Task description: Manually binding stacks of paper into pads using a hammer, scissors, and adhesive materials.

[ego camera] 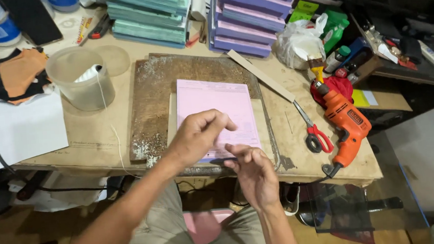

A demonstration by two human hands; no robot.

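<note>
A stack of pink paper sheets lies on a worn wooden board on the workbench. My left hand hovers over the near part of the pink sheets with its fingers curled toward the thumb; whether it pinches anything is unclear. My right hand is just off the sheets' near right corner, palm turned up, fingers loosely apart, with nothing visible in it. A clear plastic cup at the left holds a white thread spool. Its thread trails down to the bench's front edge.
Red-handled scissors, an orange power drill and a long wooden strip lie to the right. Teal books and purple books are stacked at the back beside a white plastic bag. Orange and black cloth scraps lie at left.
</note>
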